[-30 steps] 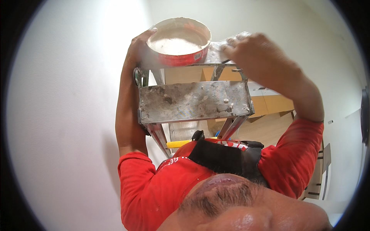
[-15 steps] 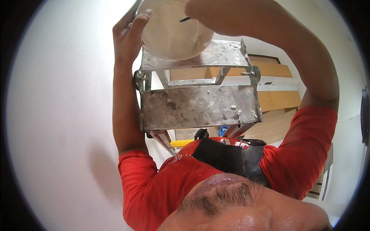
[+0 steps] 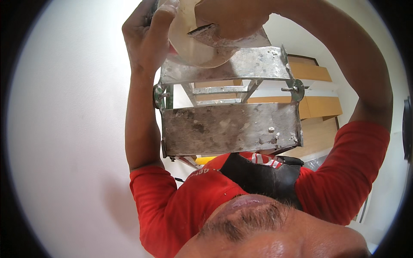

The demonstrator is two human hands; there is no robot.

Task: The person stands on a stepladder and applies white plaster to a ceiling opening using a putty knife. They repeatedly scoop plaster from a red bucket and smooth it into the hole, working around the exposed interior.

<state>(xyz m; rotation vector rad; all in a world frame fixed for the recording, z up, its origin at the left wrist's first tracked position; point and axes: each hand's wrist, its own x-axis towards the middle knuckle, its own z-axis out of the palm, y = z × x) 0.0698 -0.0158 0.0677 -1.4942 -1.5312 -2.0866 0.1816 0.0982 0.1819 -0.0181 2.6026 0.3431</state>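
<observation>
At the top of the head view, my left hand [image 3: 150, 36] grips a whitish round tub [image 3: 208, 59] by its left side, thumb over the rim. Pale paste coats the part of the inside that shows. A dark strip shows between the left fingers; I cannot make out what it is. My right hand [image 3: 238, 19] is closed around a putty knife [image 3: 251, 39], its broad, smeared metal blade lying across the tub's opening. Its handle is hidden in the hand. The upper part of the tub is cut off by the frame.
Below the tub stands a stepladder with two ribbed metal treads [image 3: 232, 129], spattered with dried paste. A white wall [image 3: 69, 120] rises close on my left. Tan panels or cabinets [image 3: 322, 105] lie far below on the right, beside a wooden floor [image 3: 318, 133].
My right hand has moved down and left over the tub, and the putty knife's blade has come into view. The tub has shifted slightly. The ladder appears a little lower and further right.
</observation>
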